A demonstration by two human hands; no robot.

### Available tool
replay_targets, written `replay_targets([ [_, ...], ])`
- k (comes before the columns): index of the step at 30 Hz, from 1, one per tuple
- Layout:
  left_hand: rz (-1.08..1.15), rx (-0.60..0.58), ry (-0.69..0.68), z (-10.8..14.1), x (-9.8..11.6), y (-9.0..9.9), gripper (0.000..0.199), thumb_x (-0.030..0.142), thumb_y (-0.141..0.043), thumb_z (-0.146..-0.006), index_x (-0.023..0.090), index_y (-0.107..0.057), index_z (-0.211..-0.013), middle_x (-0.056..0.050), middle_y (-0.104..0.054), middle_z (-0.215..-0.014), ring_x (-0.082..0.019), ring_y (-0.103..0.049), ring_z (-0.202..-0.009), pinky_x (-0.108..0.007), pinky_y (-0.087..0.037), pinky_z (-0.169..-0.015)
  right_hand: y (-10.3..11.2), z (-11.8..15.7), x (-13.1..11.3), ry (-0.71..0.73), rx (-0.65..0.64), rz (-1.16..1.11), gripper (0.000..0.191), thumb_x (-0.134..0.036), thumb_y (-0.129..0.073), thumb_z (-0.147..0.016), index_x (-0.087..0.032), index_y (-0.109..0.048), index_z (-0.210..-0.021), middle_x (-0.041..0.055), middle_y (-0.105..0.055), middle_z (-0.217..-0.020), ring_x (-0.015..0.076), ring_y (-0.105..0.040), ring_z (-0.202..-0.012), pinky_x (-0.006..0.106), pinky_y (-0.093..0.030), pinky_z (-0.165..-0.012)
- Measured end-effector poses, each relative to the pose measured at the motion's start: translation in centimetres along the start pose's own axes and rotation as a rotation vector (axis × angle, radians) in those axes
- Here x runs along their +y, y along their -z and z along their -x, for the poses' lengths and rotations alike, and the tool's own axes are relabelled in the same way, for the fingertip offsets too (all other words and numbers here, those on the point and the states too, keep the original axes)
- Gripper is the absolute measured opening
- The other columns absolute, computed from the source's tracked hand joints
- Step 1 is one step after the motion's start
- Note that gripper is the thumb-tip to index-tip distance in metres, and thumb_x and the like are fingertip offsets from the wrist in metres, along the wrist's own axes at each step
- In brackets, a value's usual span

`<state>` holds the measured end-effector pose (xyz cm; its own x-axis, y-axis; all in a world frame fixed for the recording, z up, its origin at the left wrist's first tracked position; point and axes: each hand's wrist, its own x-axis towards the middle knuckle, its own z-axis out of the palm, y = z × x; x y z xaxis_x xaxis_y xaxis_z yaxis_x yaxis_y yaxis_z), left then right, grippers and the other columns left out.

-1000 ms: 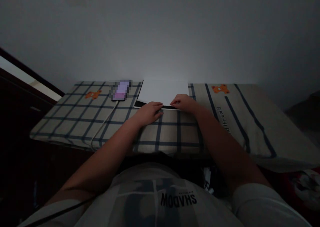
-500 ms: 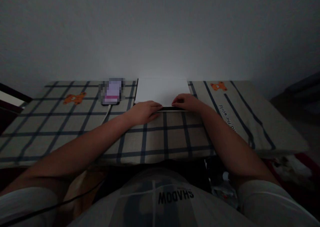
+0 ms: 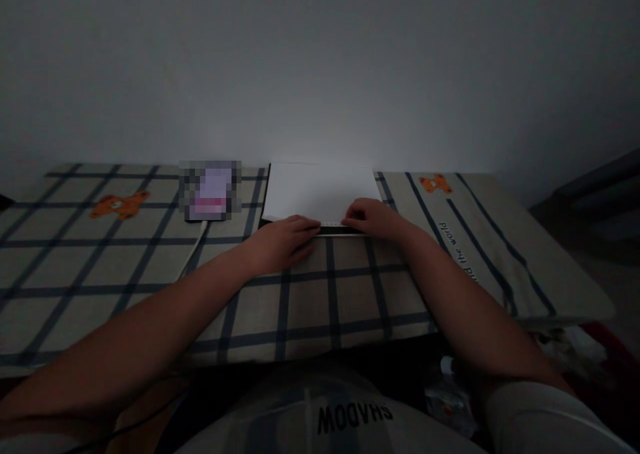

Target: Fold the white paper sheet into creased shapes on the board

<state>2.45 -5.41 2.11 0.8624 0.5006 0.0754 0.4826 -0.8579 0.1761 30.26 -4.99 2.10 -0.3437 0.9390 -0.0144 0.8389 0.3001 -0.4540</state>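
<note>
A white sheet or pad [image 3: 320,191] with small holes along its near edge lies on the table, over something dark that shows at its left and near edges. My left hand [image 3: 287,242] rests at its near left corner, fingers stretched out and pointing right. At the near right part, my right hand [image 3: 373,219] has its fingers curled, thumb and fingertips close together at the edge. Whether a bit of the sheet is pinched there is too dark to tell.
A phone [image 3: 213,191], its screen blurred, lies left of the sheet with a white cable [image 3: 195,247] plugged in. The checked tablecloth [image 3: 310,307] has orange bear prints. A grey wall [image 3: 320,67] stands behind. Below the right table edge is a transparent bottle [image 3: 447,391].
The view has shifted slightly, so the table sits lower and appears nearer. Both hands keep about the same places at the sheet's near edge.
</note>
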Motion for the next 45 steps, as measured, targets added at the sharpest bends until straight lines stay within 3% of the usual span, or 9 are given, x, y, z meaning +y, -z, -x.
replay_targets([
  [5, -0.041, 0.008, -0.006, 0.1, 0.3, -0.7, 0.051, 0.037, -0.042, -0.105, 0.016, -0.050, -0.151, -0.011, -0.052, -0.155, -0.024, -0.047, -0.143, -0.039, -0.036, -0.121, 0.0, 0.1, 0.2, 0.033, 0.017, 0.050, 0.019, -0.034, -0.066, -0.093, -0.017, -0.072, -0.088, 0.0064, -0.069, -0.084, 0.0172, -0.058, -0.074, 0.030, -0.040, -0.067],
  [9, -0.075, 0.054, -0.012, 0.1, 0.5, -1.2, 0.050, 0.036, -0.044, -0.105, 0.015, -0.052, -0.149, -0.012, -0.055, -0.152, -0.027, -0.052, -0.138, -0.043, -0.036, -0.120, 0.0, 0.2, 0.4, 0.084, 0.045, 0.067, 0.017, -0.033, -0.065, -0.093, -0.017, -0.071, -0.088, 0.0059, -0.067, -0.083, 0.0177, -0.057, -0.074, 0.030, -0.040, -0.066],
  [12, -0.091, 0.066, -0.020, 0.0, 0.8, -1.3, 0.050, 0.035, -0.045, -0.105, 0.009, -0.053, -0.147, -0.016, -0.056, -0.150, -0.029, -0.054, -0.134, -0.044, -0.040, -0.118, -0.1, 0.5, 0.1, 0.214, 0.115, 0.036, 0.016, -0.029, -0.062, -0.094, -0.017, -0.074, -0.095, 0.0073, -0.067, -0.089, 0.0192, -0.059, -0.082, 0.032, -0.045, -0.074],
  [15, -0.082, 0.079, -0.032, 0.0, 0.8, -1.2, 0.050, 0.035, -0.046, -0.104, 0.009, -0.054, -0.146, -0.018, -0.056, -0.149, -0.030, -0.054, -0.134, -0.045, -0.042, -0.117, -0.4, 0.9, -0.6, 0.392, 0.198, 0.008, 0.021, -0.027, -0.058, -0.097, -0.018, -0.076, -0.104, 0.0094, -0.067, -0.100, 0.0211, -0.061, -0.095, 0.035, -0.048, -0.086],
  [17, -0.069, 0.079, -0.033, 0.1, 0.8, -1.2, 0.051, 0.036, -0.048, -0.104, 0.010, -0.053, -0.147, -0.018, -0.057, -0.148, -0.029, -0.054, -0.135, -0.045, -0.042, -0.117, -0.7, 1.1, -1.2, 0.453, 0.185, 0.032, 0.025, -0.027, -0.055, -0.099, -0.018, -0.077, -0.106, 0.0102, -0.067, -0.102, 0.0217, -0.060, -0.097, 0.036, -0.048, -0.088],
  [22, -0.077, 0.056, -0.010, 0.1, 0.8, -1.2, 0.053, 0.036, -0.046, -0.104, 0.009, -0.050, -0.149, -0.017, -0.054, -0.151, -0.029, -0.051, -0.138, -0.043, -0.039, -0.119, -1.2, 1.0, -1.7, 0.442, 0.078, 0.133, 0.030, -0.023, -0.051, -0.101, -0.016, -0.076, -0.116, 0.0115, -0.068, -0.103, 0.0222, -0.059, -0.098, 0.036, -0.046, -0.088],
  [34, -0.092, 0.134, -0.080, 0.4, 0.3, -2.0, 0.050, 0.036, -0.047, -0.104, 0.012, -0.054, -0.147, -0.018, -0.053, -0.151, -0.030, -0.047, -0.142, -0.047, -0.037, -0.121, -1.2, 0.9, -1.2, 0.411, 0.071, 0.135, 0.030, -0.024, -0.054, -0.101, -0.019, -0.077, -0.120, 0.0106, -0.067, -0.102, 0.0221, -0.058, -0.097, 0.035, -0.046, -0.087],
  [45, -0.093, 0.031, -0.063, 0.6, 0.3, -0.7, 0.053, 0.040, -0.047, -0.105, 0.012, -0.051, -0.150, -0.014, -0.054, -0.153, -0.027, -0.049, -0.140, -0.042, -0.038, -0.119, -1.2, 0.5, -1.0, 0.365, 0.065, 0.210, 0.032, -0.021, -0.051, -0.103, -0.025, -0.078, -0.121, 0.0108, -0.068, -0.104, 0.0216, -0.060, -0.096, 0.034, -0.046, -0.088],
])
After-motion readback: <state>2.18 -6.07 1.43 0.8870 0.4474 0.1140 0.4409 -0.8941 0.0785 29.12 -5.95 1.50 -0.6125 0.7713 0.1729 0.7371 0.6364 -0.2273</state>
